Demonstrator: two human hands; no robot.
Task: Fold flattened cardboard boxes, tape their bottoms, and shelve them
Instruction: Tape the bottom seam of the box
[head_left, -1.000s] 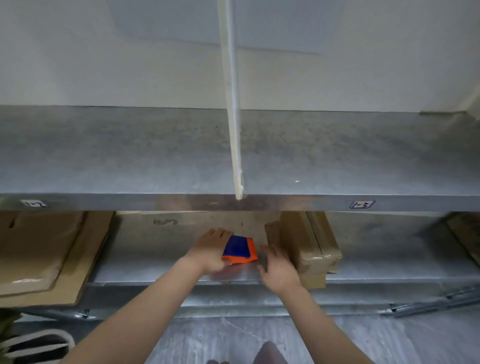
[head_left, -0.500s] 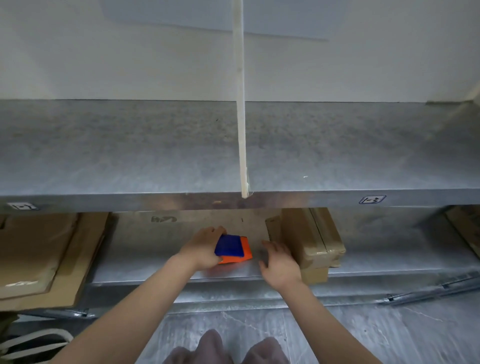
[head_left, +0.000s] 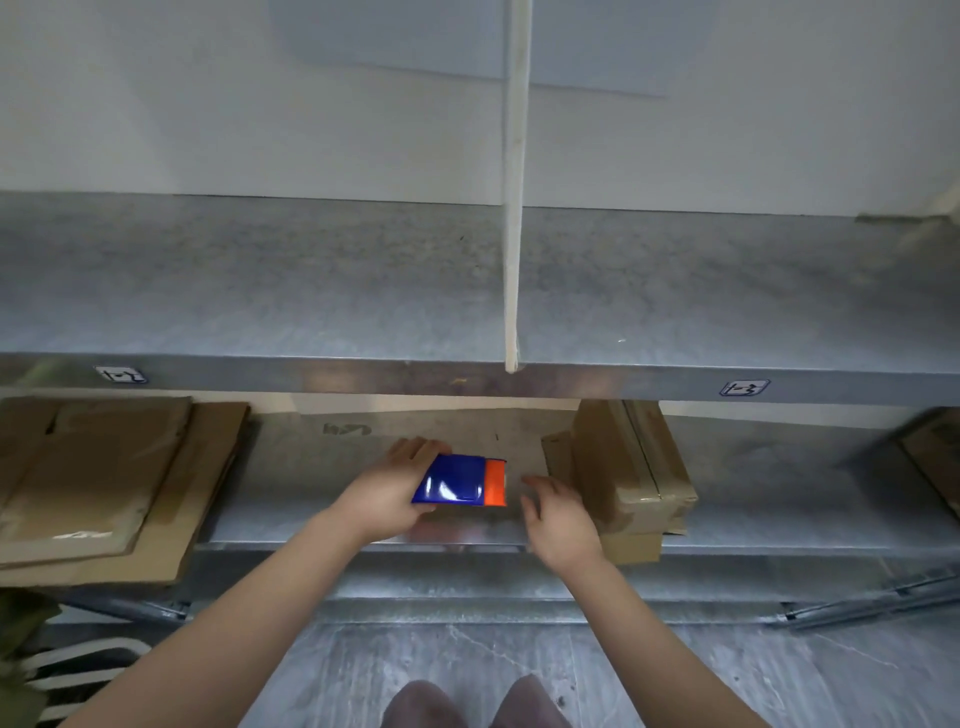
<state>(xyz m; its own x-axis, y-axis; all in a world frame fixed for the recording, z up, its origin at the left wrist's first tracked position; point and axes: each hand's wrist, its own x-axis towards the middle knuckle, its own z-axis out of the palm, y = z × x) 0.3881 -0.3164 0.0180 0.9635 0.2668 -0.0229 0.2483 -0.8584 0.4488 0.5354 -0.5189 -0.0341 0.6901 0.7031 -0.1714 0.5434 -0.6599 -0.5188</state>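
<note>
Tilted up slightly since, the tape dispenser (head_left: 460, 480) sits over the lower shelf (head_left: 779, 483) in the left hand (head_left: 387, 501), grip clamped round it; the right hand (head_left: 563, 522), grip apart, hovers just beside its orange end.

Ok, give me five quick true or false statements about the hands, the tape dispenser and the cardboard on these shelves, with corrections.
1. The left hand grips the blue and orange tape dispenser. True.
2. The right hand holds a folded box. False: it holds nothing, its fingers relaxed beside the dispenser.
3. Flattened cardboard lies at the left end of the lower shelf. True.
4. A white divider stands on the upper shelf. True.
5. The taped cardboard bundle sits on the upper shelf. False: it is on the lower shelf, just right of the right hand.
</note>
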